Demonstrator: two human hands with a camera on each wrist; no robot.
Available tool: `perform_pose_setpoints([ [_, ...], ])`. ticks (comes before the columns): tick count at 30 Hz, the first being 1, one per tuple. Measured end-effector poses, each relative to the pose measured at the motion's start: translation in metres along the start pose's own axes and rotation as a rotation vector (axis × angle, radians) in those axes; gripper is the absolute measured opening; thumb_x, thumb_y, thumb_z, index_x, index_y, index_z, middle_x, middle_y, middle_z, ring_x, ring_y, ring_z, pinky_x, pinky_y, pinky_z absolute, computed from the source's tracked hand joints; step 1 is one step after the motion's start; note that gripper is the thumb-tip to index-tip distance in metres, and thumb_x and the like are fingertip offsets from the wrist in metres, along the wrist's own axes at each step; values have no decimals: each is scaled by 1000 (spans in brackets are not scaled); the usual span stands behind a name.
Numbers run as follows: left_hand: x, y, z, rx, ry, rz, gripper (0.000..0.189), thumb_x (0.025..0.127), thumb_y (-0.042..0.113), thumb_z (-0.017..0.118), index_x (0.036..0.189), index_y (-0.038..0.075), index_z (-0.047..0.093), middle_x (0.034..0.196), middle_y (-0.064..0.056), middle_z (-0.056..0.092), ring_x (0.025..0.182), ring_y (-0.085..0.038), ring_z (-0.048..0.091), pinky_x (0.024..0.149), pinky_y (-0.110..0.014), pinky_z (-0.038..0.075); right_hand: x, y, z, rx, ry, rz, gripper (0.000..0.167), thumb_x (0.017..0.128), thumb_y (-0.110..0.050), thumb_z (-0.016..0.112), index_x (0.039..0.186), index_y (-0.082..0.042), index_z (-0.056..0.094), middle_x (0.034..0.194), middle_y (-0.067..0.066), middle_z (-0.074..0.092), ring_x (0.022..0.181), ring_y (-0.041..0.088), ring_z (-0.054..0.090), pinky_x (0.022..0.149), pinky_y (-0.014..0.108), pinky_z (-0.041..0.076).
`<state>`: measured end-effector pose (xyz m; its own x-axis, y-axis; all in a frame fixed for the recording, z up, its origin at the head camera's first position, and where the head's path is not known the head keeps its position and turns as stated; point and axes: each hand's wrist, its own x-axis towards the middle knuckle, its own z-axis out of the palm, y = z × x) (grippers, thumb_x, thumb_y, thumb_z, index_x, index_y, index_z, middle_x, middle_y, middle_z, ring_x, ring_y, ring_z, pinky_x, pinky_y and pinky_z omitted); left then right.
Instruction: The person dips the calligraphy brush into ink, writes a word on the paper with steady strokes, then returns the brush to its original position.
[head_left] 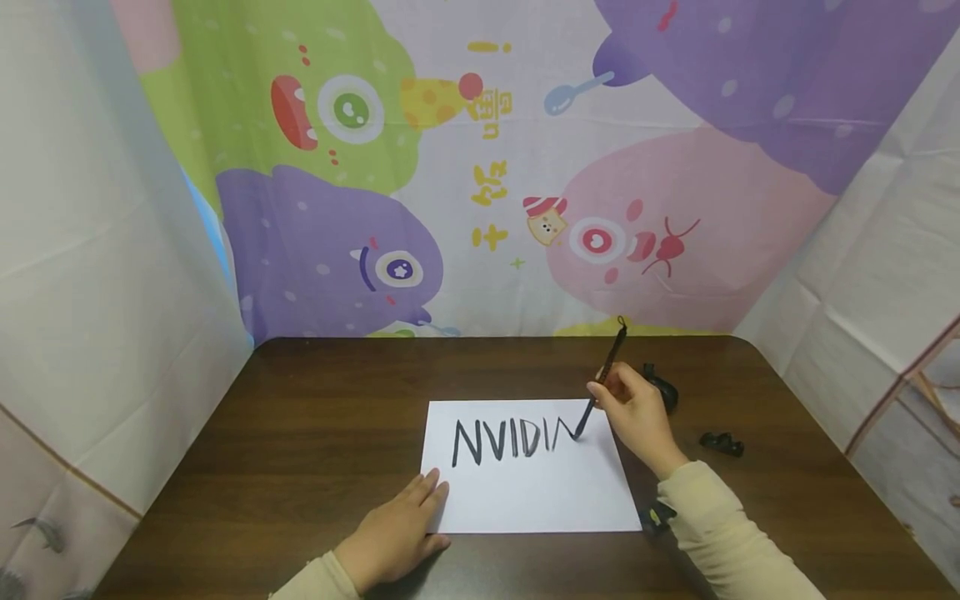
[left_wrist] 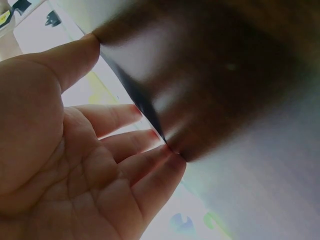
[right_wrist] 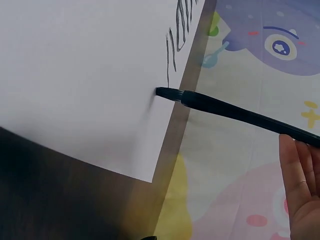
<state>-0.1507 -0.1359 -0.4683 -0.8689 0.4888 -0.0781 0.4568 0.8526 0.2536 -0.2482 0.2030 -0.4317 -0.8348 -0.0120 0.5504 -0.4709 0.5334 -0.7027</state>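
Note:
My right hand [head_left: 636, 408] pinches a black writing brush [head_left: 604, 375] with a cord loop at its top. The brush is tilted, and its dark tip touches a white sheet of paper [head_left: 525, 504]. Black brushed letters [head_left: 510, 440] reading "NVIDI" run across the upper part of the sheet, with slanted strokes ending at the tip. In the right wrist view, the brush [right_wrist: 230, 110] reaches the paper [right_wrist: 85, 75] beside thin dark strokes. My left hand [head_left: 396, 525] rests with extended fingers on the sheet's lower left edge; the left wrist view shows its palm [left_wrist: 85, 165].
A rounded black object [head_left: 663, 392] stands behind my right hand. Farther right on the brown table [head_left: 300, 442] lies a small black bumpy piece [head_left: 722, 444], perhaps a brush rest. Another dark item [head_left: 658, 517] is partly hidden by the right sleeve. A cartoon-printed curtain [head_left: 480, 292] hangs behind the table.

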Motion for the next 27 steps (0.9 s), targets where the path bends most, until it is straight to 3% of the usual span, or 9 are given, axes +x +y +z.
perform_pose_setpoints([
  [3,1,-1,1,-3,-5,-3,65,89,37,68,141,2,50,153,-20,41,139,-38,43,103,-55,46,-2,7,-3,2,-8,-15,16,87,-7,73,82,-3,58,72,8,60,61,10,63,60,18,57],
  [11,1,-1,2,1,-5,-7,65,89,38,68,141,2,50,153,-20,41,139,-38,43,102,-55,46,-6,6,-11,-68,-24,-69,19,86,-7,74,79,-6,56,68,2,61,60,3,61,54,21,53],
  [22,1,-2,2,6,11,2,65,88,38,69,140,2,51,151,-20,43,138,-38,44,100,-55,48,-12,2,-19,-75,-55,-64,22,86,-6,73,77,-7,53,68,2,59,57,12,64,51,21,52],
  [27,1,-3,3,7,15,3,65,88,38,68,140,2,51,151,-20,43,138,-37,44,100,-55,48,-12,1,-20,-64,-66,-62,22,86,-6,73,77,-7,53,68,2,59,57,8,64,51,21,53],
])
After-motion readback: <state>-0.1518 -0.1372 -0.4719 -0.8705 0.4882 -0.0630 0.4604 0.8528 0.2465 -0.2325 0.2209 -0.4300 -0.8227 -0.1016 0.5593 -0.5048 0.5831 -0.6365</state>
